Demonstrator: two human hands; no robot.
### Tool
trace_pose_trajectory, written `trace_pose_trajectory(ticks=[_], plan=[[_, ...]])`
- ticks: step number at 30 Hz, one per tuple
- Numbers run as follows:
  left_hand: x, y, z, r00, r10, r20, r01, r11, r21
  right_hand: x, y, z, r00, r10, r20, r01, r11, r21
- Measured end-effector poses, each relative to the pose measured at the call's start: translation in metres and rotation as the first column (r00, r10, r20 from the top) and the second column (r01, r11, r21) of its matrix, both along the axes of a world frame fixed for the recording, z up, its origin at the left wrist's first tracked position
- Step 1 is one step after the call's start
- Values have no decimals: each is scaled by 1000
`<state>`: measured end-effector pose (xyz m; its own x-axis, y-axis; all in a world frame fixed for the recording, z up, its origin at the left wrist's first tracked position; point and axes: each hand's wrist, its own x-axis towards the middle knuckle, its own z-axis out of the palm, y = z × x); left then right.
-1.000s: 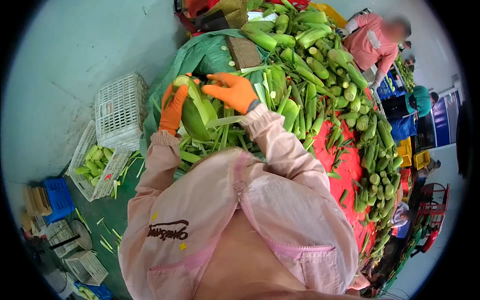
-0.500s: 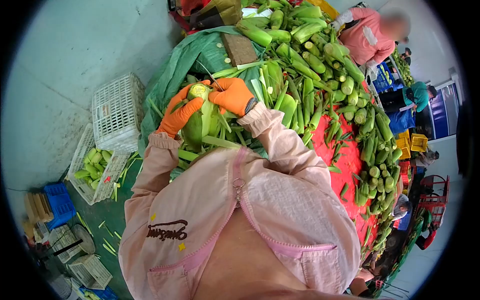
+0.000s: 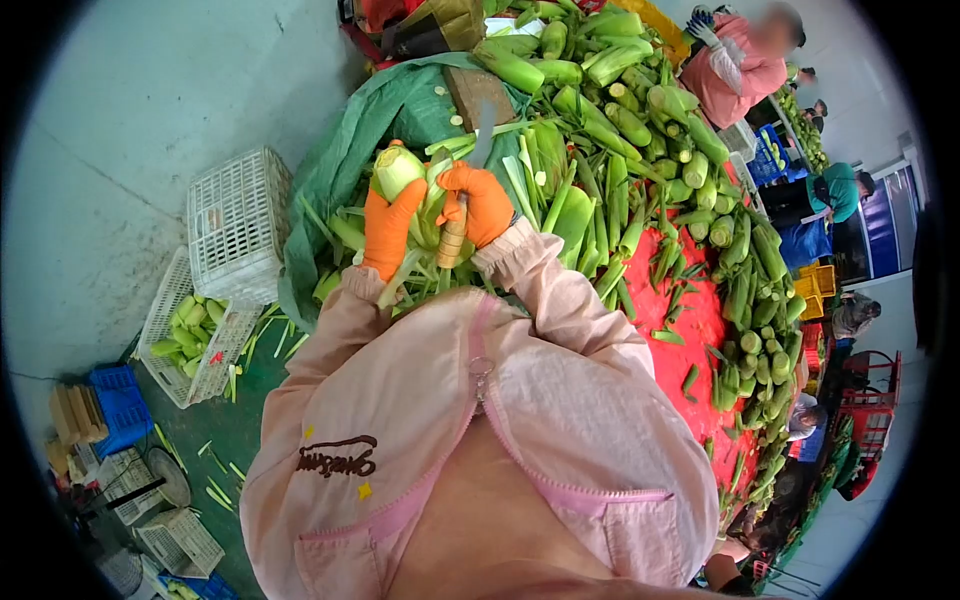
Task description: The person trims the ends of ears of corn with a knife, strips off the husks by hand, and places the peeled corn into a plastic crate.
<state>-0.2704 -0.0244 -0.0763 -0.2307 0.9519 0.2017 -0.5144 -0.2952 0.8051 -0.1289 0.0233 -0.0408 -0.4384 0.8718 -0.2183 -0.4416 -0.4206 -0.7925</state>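
Observation:
My left hand, in an orange glove, is closed around an ear of corn. The ear stands upright, its pale cut end up and its husk partly pulled away. Close by on the right, my right hand, also gloved in orange, grips a knife by its wooden handle. The blade points up and away from me. Its fingertips are against a strip of husk beside the ear. Loose husk leaves lie under both hands on a green sheet, and a wooden block rests beyond them.
A big pile of unhusked corn spreads right over a red sheet. To the left stand a white crate and a second crate with husked ears. A co-worker in pink is at the far right.
The ear's top has lost green husk and shows paler. My right hand has lowered from the top, and the knife's handle and blade now show. The co-worker has raised their hands.

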Motion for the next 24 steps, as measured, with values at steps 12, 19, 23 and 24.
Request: trace_pose_trajectory(ticks=[12, 19, 23, 24], plan=[[-90, 16, -2, 998, 42, -37, -45, 996, -83, 81, 41, -26, 817, -169, 551, 89, 982, 169], [-49, 0, 6, 910, -333, -247, 329, 943, -58, 6, 9, 47, 680, -7, 733, -413, 822, 392], [-45, -6, 22, 838, -414, -354, 423, 904, -57, 13, 20, 47, 642, 175, 747, -588, 737, 333], [-45, -8, 24, 809, -459, -368, 478, 877, -45, 14, 18, 47, 640, 180, 747, -591, 736, 329]])
